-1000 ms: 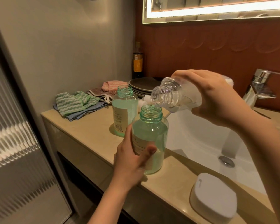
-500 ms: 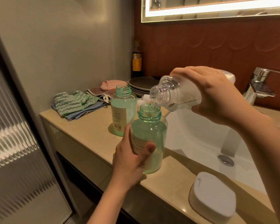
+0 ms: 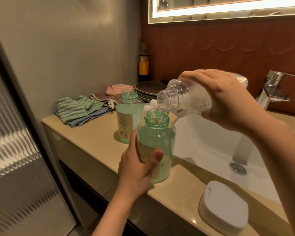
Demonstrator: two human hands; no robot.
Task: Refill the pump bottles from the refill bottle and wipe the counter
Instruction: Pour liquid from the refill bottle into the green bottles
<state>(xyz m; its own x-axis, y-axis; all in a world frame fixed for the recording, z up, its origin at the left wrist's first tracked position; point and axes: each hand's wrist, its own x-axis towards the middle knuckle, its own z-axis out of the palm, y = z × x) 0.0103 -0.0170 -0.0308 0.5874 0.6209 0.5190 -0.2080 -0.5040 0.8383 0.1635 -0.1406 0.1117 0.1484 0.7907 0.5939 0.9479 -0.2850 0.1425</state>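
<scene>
The beige worktop (image 3: 95,138) carries a near green bottle (image 3: 160,142), a far green bottle (image 3: 129,120), heaped cloths (image 3: 75,109), stacked dark plates (image 3: 148,90) and a white lidded box (image 3: 225,208).

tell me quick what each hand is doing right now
Left hand: grips the near green bottle on the counter.
Right hand: grips the clear refill bottle, tipped over the green bottle's mouth.

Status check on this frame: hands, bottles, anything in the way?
Left hand grips near green bottle on counter. Right hand tips refill bottle, mouth over its neck. Second green bottle close behind, uncapped, not blocking.
</scene>
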